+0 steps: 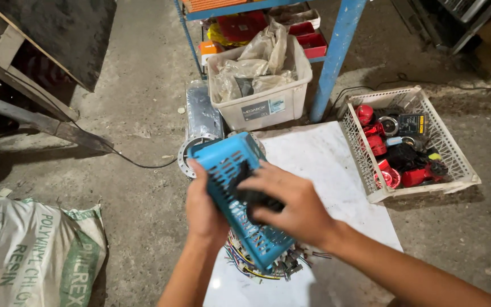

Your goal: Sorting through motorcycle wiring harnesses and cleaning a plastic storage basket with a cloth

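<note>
A: What's in each grip?
B: Left hand (203, 207) clasps the blue basket (240, 196) from behind; right hand (291, 204) clutches a dark part inside it.
A: Below?
B: Coloured wires (245, 261) on a white sheet (325, 165).

bare white board (325, 165) ahead, white crate (453, 153) blocking right, tub (268, 105) beyond

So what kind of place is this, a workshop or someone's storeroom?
Most likely a small repair or assembly workshop. The floor is bare, stained concrete; a white slotted crate holds red and black parts; and both hands, left and right, hold a blue slotted basket over a bundle of coloured wires.
</note>
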